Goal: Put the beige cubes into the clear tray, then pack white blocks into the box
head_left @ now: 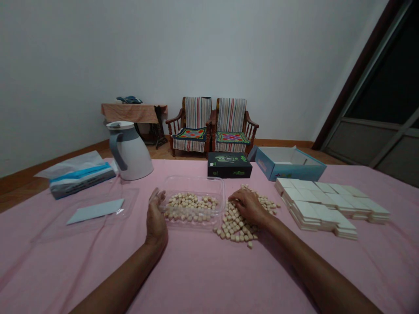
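Two bare forearms [304, 261] are stretching across a pink cloth [203, 279] from the near edge of the head view. The left hand [156, 220] is standing upright at the left end of a clear plastic container [196, 185], its fingers open, slightly bent and leaning against the wall. The right hand [248, 206] is resting over a loose pile of small wooden cubes [237, 226] just right of the container; its fingers are bending down among the pieces, and whether they are gripping one cannot be told. More cubes [190, 203] are lying inside the container.

To the right, flat wooden tiles [322, 196] are sitting in stacks, with an open blue box [288, 170] standing behind them. A black box [229, 165] is lying beyond the container. On the left, a white and grey jug [137, 157] is standing near a tissue pack [81, 179], and a pale strip [94, 211] is lying on a clear plastic sheet or lid [129, 198]. Two wooden armchairs [196, 117] are standing by the wall.
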A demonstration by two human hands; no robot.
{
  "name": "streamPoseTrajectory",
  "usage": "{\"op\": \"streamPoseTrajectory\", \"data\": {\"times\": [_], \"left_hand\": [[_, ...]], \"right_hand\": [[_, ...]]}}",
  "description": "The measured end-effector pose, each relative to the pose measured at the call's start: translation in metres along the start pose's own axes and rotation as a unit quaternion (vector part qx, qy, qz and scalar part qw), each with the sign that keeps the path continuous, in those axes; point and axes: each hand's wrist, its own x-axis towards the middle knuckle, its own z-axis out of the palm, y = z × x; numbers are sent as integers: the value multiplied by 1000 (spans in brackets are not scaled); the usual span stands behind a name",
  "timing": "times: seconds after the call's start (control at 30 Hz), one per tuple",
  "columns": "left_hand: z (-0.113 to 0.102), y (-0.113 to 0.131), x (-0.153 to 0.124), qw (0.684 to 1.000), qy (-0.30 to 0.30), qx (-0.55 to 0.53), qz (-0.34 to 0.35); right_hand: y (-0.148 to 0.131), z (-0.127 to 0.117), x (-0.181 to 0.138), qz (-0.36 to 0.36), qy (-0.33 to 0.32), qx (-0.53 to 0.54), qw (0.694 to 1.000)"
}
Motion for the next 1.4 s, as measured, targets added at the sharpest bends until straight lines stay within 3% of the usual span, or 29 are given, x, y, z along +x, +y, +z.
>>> {"op": "streamPoseTrajectory", "data": {"times": [0.2, 0.37, 0.43, 0.5, 0.6, 0.73, 0.87, 1.1, 1.27, 1.4], "left_hand": [[0, -4, 0, 1000, -2, 26, 16], [-3, 0, -4, 996, 9, 67, 61], [-5, 7, -6, 987, 22, 104, 123], [-7, 17, -8, 954, 28, 178, 238], [-8, 29, -11, 861, -2, 302, 409], [-10, 32, -16, 767, -86, 386, 506], [-10, 26, -15, 737, -160, 395, 524], [-9, 24, -8, 745, -185, 392, 507], [-10, 24, -6, 756, -193, 390, 489], [-11, 25, -4, 759, -196, 401, 473]], "right_hand": [[-10, -20, -3, 0, -50, -78, 996], [-10, -17, -4, 5, -24, -89, 996], [-7, -14, -4, 2, 16, -75, 997], [-7, -14, -3, -10, 83, -30, 996], [-17, -16, -1, -45, 178, 70, 980], [-40, -21, -2, -81, 219, 159, 959], [-53, -20, -5, -94, 184, 169, 964], [-55, -23, -5, -110, 173, 139, 969], [-25, -25, 0, 6, 231, 139, 963], [7, -19, 1, 50, 126, 49, 990]]}}
